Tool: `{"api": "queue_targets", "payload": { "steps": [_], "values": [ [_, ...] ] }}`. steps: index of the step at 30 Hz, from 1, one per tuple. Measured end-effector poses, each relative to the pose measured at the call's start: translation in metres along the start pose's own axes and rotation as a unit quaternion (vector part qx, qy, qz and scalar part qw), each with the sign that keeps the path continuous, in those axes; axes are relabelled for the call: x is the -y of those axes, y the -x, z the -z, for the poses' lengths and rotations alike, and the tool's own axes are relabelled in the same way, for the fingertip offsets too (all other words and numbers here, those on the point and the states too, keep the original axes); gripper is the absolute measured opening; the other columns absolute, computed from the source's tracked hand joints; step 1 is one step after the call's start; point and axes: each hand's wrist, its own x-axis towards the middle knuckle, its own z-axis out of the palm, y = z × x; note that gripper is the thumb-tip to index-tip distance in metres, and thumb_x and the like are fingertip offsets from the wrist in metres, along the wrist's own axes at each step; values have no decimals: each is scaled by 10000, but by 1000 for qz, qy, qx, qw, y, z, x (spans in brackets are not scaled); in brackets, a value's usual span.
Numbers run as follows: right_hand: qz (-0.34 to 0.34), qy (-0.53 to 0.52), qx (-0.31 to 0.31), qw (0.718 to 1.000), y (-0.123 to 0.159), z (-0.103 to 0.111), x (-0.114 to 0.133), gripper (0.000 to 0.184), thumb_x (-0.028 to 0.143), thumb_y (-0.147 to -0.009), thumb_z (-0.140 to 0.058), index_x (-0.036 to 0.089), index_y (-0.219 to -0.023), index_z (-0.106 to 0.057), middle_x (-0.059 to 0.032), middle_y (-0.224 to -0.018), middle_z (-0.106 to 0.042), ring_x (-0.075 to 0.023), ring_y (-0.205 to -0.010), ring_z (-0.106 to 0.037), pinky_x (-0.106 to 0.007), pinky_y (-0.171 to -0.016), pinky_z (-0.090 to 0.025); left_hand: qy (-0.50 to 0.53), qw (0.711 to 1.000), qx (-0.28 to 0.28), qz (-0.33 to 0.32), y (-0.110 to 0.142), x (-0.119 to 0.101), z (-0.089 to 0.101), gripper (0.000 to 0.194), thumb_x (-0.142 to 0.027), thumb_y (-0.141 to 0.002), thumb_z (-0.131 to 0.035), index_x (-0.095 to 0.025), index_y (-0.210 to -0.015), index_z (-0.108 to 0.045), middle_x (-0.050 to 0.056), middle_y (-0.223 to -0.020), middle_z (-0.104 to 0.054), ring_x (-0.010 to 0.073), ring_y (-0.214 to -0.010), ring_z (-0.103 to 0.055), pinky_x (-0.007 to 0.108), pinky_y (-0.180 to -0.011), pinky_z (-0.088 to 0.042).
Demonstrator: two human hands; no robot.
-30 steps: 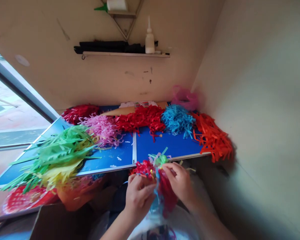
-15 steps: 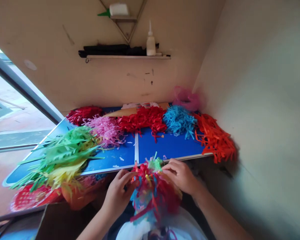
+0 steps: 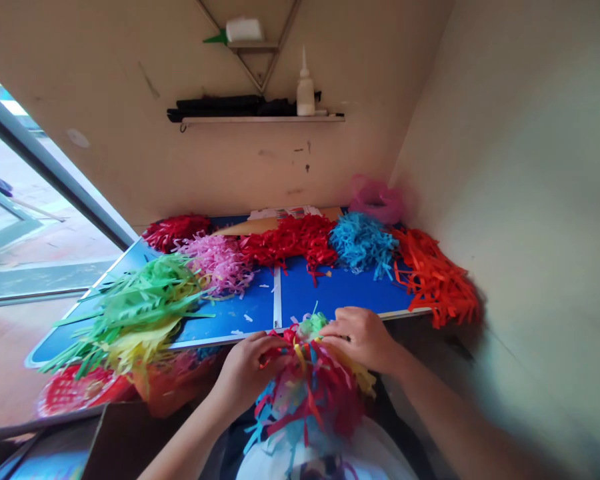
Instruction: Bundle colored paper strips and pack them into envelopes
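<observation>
Two hands share one job, gathering: your left hand point(image 3: 250, 373) curls closed on the paper tassel point(image 3: 307, 393), which sits just off the edge of the table point(image 3: 240, 310) (strips hanging loose below), while your right hand point(image 3: 363, 340), fingers barely parted, pinches its green top.

Heaps of paper strips point(image 3: 293, 240) run along the back and left of a worktop point(image 3: 340, 290) set against the back wall point(image 3: 230, 173), with a side wall point(image 3: 505, 200) to its right and a door frame point(image 3: 55, 167) to its left. A squeeze bottle point(image 3: 305, 87) stands on a shelf point(image 3: 263, 119) above. Just before the near edge, the left hand point(image 3: 247, 373) and right hand point(image 3: 363, 340) grip either side of a bunch of paper strips point(image 3: 307, 393).
</observation>
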Motion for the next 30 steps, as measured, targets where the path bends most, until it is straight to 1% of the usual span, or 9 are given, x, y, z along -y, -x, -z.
{"api": "queue_targets", "payload": {
  "steps": [5,7,10,12,14,17,25,28,30],
  "values": [
    [46,155,188,969,-27,25,14,187,212,-898,-596,173,-763,-720,-71,-771,-663,-178,-706,-548,-285,-562,-276,-204,964,-114,-128,-7,-1,-13,332,-343,-946,-468,-222,-785,-732,42,-673,-677,159,-582,-611,250,-557,-417],
    [30,128,262,956,-39,30,14,132,180,-832,-625,152,-747,-721,-89,-797,-694,-187,-712,-570,-280,-556,-274,-228,954,-130,-141,-8,-3,-19,338,-343,-952,-458,-214,-793,-726,49,-668,-678,173,-599,-616,267,-582,-423],
    [-66,-6,306,950,-48,30,1,95,214,-766,-677,163,-718,-741,-52,-756,-721,-174,-691,-602,-253,-556,-302,-119,985,-99,-77,-7,-3,-22,256,-371,-907,-543,-197,-977,-717,39,-710,-695,159,-571,-597,251,-552,-421],
    [-113,-64,301,945,-44,25,-10,123,248,-795,-666,172,-751,-751,-19,-750,-727,-149,-684,-615,-226,-563,-335,32,999,-40,-18,-5,2,-21,310,-409,-887,-567,-187,-1061,-694,22,-706,-682,142,-558,-580,227,-521,-421],
    [-141,-97,269,948,-34,17,-17,159,282,-832,-643,176,-804,-758,-7,-774,-732,-135,-690,-621,-211,-582,-361,181,983,7,34,-2,10,-18,330,-447,-888,-548,-174,-993,-700,5,-656,-642,126,-531,-558,209,-488,-415],
    [-193,-170,196,946,-16,4,-21,156,303,-812,-666,187,-788,-768,-2,-747,-723,-129,-649,-589,-217,-580,-354,292,952,-11,96,3,21,-18,337,-473,-882,-538,-165,-859,-673,-25,-570,-567,103,-439,-498,205,-437,-397],
    [-251,-201,155,934,0,-11,-21,215,363,-796,-678,179,-732,-767,8,-610,-645,-109,-538,-475,-230,-520,-290,297,946,-75,106,7,23,-24,314,-421,-850,-596,-176,-1041,-639,20,-791,-676,116,-528,-598,223,-512,-473],
    [-244,-184,147,941,2,-11,-20,216,358,-805,-672,180,-726,-764,-1,-655,-670,-119,-575,-505,-232,-539,-304,217,971,-51,91,9,20,-25,372,-355,-773,-696,-201,-1110,-660,24,-842,-706,123,-597,-602,222,-558,-486],
    [-241,-179,144,943,3,-12,-20,215,362,-808,-672,185,-726,-762,3,-649,-666,-122,-577,-507,-234,-539,-305,158,984,-51,69,10,20,-26,251,-289,-776,-685,-225,-1017,-707,16,-835,-718,129,-646,-610,218,-593,-483]
  ]
}}
